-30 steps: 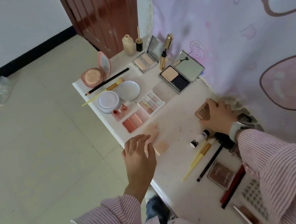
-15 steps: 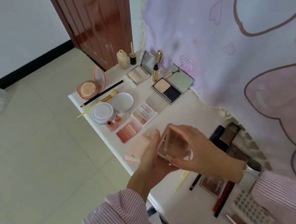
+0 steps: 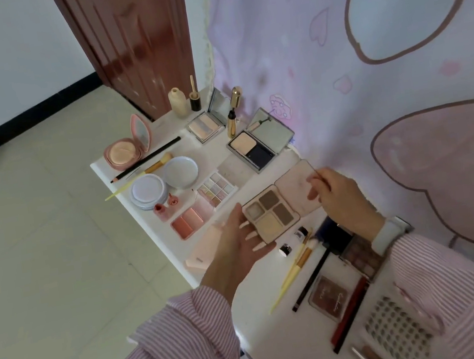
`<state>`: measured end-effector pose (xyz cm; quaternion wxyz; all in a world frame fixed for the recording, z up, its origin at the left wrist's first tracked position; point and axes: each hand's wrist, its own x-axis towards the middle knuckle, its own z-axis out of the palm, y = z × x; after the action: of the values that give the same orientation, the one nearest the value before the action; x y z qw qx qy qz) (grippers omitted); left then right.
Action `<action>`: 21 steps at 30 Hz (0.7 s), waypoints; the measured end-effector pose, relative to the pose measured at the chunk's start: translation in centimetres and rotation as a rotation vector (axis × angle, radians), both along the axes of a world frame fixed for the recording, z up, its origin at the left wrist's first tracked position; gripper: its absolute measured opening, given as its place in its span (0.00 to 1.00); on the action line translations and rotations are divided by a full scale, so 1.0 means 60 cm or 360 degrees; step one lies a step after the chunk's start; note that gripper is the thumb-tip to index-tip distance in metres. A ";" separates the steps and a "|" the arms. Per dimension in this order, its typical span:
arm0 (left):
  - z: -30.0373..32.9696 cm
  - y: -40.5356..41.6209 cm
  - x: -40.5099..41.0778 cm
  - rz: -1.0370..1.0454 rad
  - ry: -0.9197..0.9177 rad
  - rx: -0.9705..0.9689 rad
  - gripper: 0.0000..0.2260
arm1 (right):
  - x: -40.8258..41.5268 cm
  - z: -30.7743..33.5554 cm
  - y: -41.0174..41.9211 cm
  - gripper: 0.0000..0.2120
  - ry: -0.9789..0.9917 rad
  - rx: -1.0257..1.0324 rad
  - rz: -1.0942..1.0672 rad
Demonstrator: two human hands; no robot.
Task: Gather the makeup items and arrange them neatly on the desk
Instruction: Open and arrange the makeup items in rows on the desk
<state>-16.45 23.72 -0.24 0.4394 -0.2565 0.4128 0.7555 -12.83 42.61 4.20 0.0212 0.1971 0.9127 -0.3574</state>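
Head camera looks down on a narrow white desk (image 3: 133, 177) set against a wall hung with a lilac butterfly-print cloth (image 3: 336, 70). At the middle of the desk an opened four-pan eyeshadow palette (image 3: 272, 212) lies flat, its pale pink lid (image 3: 297, 185) folded back toward the cloth. The left hand (image 3: 239, 241) reaches in from below with fingers straight and loosely spread, fingertips touching the near-left edge of the palette's pan half; it grips nothing. The right hand (image 3: 337, 194), a white smartwatch (image 3: 389, 234) on its wrist, pinches the far-right edge of the lid between thumb and curled fingers. Beyond the palette, toward the door, sit a multi-pan pastel palette (image 3: 217, 188), a coral blush palette (image 3: 189, 219), two small red lip pots (image 3: 165, 207), a round white powder jar (image 3: 147, 190) with its lid (image 3: 181, 171) beside it, a yellow-handled brush (image 3: 139, 176), a black pencil (image 3: 145, 159) and an open pink cushion compact (image 3: 126, 152). Farther back stand a beige bottle (image 3: 177, 101), a gold mascara tube (image 3: 232, 111), an open highlighter compact (image 3: 205, 127) and a mirrored powder compact (image 3: 258, 145). Nearer the person lie a small white tube (image 3: 293, 240), another yellow brush (image 3: 294, 272), a brown blush compact (image 3: 329, 296) and a red pencil (image 3: 348, 313). A flat pink case (image 3: 206, 249) lies partly under the left wrist.
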 end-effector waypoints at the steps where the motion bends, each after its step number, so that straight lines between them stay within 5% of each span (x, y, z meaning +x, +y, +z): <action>1: 0.003 0.013 -0.009 -0.0022 0.0084 -0.0076 0.11 | -0.013 -0.005 0.009 0.08 -0.0030 -0.0026 -0.0030; 3: 0.002 0.039 -0.024 -0.0149 0.0269 -0.0246 0.09 | -0.038 -0.013 0.025 0.12 -0.0117 -0.0037 -0.0079; 7: -0.007 0.079 -0.051 -0.0317 0.0425 -0.0457 0.27 | -0.073 -0.030 0.052 0.15 -0.0172 0.0040 -0.0159; 10: -0.013 0.092 -0.064 -0.0358 0.0417 -0.0465 0.31 | -0.089 -0.045 0.067 0.14 -0.0196 0.0074 -0.0210; 21: -0.021 0.113 -0.073 -0.0418 0.0472 -0.0553 0.14 | -0.096 -0.070 0.056 0.18 0.0114 0.0339 -0.0363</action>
<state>-20.81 30.53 -1.49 0.4176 -0.1590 0.6260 0.6391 -18.59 45.97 -0.02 -0.0732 0.2877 0.9173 -0.2655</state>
